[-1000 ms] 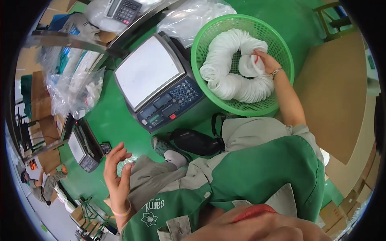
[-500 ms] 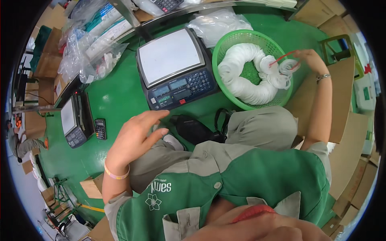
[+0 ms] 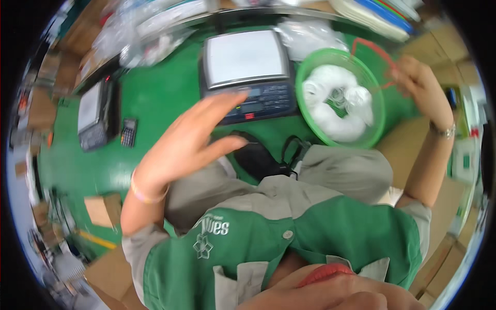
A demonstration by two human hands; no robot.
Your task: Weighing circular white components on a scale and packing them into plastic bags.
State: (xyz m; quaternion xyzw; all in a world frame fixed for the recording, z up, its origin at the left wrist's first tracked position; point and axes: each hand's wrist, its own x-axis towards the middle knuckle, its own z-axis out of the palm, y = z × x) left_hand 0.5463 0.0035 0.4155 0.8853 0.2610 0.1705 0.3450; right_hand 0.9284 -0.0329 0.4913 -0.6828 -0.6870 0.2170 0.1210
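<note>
- Right hand, right of the basket: fingers closed on a red strap, grip blurred.
- Strap arcs over the basket's far-right rim.
- White discs inside; edges smeared.
- Left hand: thumb wide apart, nothing held, hiding the scale's near-left corner.
- Floor separates scale and calculator.

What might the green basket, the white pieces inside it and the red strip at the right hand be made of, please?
The green basket looks like smooth plastic, judging by its even colour and rounded rim. The white pieces look matte, perhaps plastic or paper; blur leaves that open. The red strip curves loosely, suggesting flexible plastic; its finish is blurred.
</note>
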